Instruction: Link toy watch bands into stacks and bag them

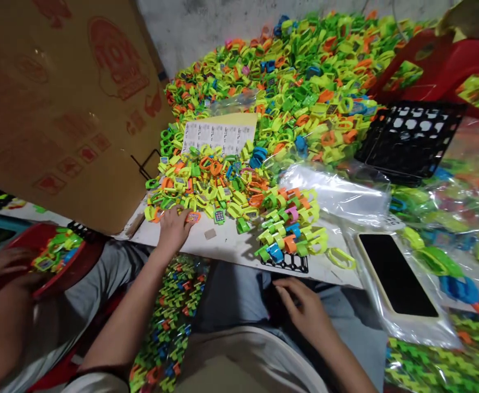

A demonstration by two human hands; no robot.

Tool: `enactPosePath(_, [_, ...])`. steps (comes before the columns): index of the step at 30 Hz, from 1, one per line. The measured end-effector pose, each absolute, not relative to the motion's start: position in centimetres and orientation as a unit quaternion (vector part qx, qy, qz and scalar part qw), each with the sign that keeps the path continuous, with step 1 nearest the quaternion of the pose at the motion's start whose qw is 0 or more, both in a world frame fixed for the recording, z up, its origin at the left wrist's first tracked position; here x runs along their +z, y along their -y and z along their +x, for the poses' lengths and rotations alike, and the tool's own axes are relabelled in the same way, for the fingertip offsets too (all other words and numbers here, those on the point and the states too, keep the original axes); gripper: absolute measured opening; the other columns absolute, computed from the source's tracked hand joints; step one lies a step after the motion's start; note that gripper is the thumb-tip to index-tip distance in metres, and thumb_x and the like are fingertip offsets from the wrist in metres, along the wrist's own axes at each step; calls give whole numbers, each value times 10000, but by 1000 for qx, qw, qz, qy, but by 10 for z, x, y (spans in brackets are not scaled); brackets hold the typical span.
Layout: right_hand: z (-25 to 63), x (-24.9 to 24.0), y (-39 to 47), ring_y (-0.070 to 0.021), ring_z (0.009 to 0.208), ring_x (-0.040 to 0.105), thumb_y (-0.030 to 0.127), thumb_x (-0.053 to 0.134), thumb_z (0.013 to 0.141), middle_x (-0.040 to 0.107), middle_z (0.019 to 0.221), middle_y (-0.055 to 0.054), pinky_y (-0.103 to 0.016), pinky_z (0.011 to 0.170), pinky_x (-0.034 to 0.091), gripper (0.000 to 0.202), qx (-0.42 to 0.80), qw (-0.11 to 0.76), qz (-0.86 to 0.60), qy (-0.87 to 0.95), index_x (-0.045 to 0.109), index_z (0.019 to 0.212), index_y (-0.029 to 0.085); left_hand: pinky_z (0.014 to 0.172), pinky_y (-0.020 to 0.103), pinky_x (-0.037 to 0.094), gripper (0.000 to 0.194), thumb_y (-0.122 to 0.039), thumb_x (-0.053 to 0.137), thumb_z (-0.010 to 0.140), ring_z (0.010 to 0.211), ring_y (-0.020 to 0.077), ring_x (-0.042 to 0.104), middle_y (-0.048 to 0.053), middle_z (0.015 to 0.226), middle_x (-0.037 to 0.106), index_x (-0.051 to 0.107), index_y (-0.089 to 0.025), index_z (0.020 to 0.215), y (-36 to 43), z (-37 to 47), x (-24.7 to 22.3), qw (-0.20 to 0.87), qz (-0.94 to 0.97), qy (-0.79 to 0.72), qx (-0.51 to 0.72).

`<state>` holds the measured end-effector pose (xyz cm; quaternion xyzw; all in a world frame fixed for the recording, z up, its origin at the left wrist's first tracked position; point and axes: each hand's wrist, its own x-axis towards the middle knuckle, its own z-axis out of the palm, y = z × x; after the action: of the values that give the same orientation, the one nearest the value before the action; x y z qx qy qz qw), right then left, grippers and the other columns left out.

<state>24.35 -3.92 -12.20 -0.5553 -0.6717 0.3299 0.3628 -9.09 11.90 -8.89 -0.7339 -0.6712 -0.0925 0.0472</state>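
Observation:
My left hand (pixel 174 228) is at the near edge of a heap of plastic toy watches (pixel 210 185). Its fingers are drawn together at an orange toy watch (pixel 193 217), which shows beside the thumb; the fingertips are partly hidden. A green toy watch (pixel 219 216) with a dark keypad-like face lies just to the right. My right hand (pixel 303 308) hangs over my lap below the table edge, thumb and forefinger apart, with nothing visible in it. Above it, rows of toy watches (pixel 291 226) sit on a black rack (pixel 292 265) at the table edge.
A sticker sheet (pixel 219 134) rests on the heap. A cardboard box (pixel 71 109) stands left. At right are clear plastic bags (pixel 337 191), a phone (pixel 397 273), a black crate (pixel 411 139) and a red chair (pixel 448 60). A co-worker's hands (pixel 8 262) are over a red basin (pixel 70 278).

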Motion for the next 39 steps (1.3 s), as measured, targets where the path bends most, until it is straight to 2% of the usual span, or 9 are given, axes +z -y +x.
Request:
enactPosePath(6, [228,-124,47,-185,728,658,329,414,940,682,789,-57,-285,662,524,275,364,346,-527,686,663,887,224,942,410,406,275,-405,543,837,1062,270,501,106,1136,537,656,-200,982,-128,-94,-97,-24,-780,603,-164])
enactPosePath(10, [226,-129,51,-186,774,664,297,424,936,694,826,-55,-284,693,516,258,378,330,-525,688,665,887,218,973,426,379,388,-377,522,849,1163,286,448,139,1261,462,595,-199,1185,-118,-72,-104,8,-770,599,-221])
enactPosePath(14, [226,-126,50,-183,782,662,261,424,933,697,834,-50,-284,702,508,247,381,312,-526,693,664,904,214,957,482,338,425,-329,512,850,1158,318,441,115,1293,494,552,-278,1269,-121,-35,-104,53,-814,561,-144])
enactPosePath(19, [226,-120,49,-181,808,663,235,445,920,705,855,-45,-276,718,503,223,377,312,-530,693,665,892,215,920,461,335,363,-201,442,862,1099,288,503,84,1185,625,630,-257,1167,-142,-14,-94,37,-864,492,-97])
enactPosePath(25, [218,-111,46,-149,695,613,255,486,899,643,790,-35,-248,656,486,228,340,406,-578,622,625,1067,187,843,389,399,274,-221,469,858,909,219,605,18,972,711,691,-274,1011,-97,-4,-53,11,-828,459,-321])
enactPosePath(28, [211,-99,45,-136,639,562,230,538,845,583,743,-9,-233,600,458,356,313,441,-575,614,554,1195,168,762,314,439,219,-226,530,845,843,175,616,8,920,710,669,-245,1013,-47,17,-35,-76,-842,387,-368])
enactPosePath(31, [209,-90,48,-132,618,543,155,534,772,562,677,3,-223,569,430,185,316,431,-548,643,634,926,180,735,299,432,234,-233,521,857,805,156,614,12,895,711,655,-227,1049,-8,47,-35,-94,-877,318,-348])
enactPosePath(34, [217,-90,48,-137,595,563,150,543,745,595,635,-6,-228,560,441,113,336,421,-556,633,587,650,193,777,306,418,237,-222,510,885,843,150,609,9,920,713,634,-223,1087,6,70,-45,-105,-880,321,-333])
enactPosePath(39, [241,-110,28,-189,790,683,312,603,808,730,863,-52,-306,749,537,155,383,485,-622,482,680,878,196,907,353,381,311,-288,558,879,1037,189,568,44,1132,662,570,-230,1185,-13,76,-55,-90,-886,348,-291])
